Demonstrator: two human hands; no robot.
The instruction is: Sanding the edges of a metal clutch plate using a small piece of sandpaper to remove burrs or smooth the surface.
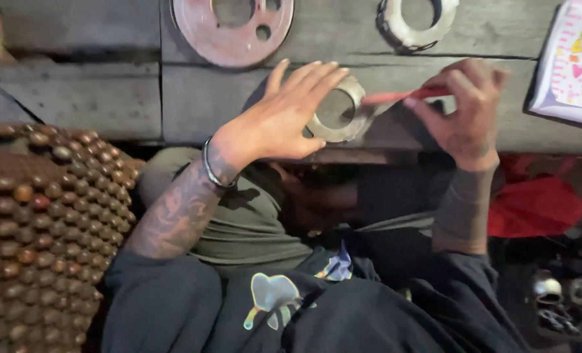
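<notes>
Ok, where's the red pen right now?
In the head view, the red pen is pinched in the right hand, its tip touching the metal ring under the left hand.

I see a flat metal ring (338, 110), dull grey-tan with a wide round hole, lying on the grey wooden bench. A slim red stick (403, 96) slants level, its tip touching the ring's right rim.
</notes>
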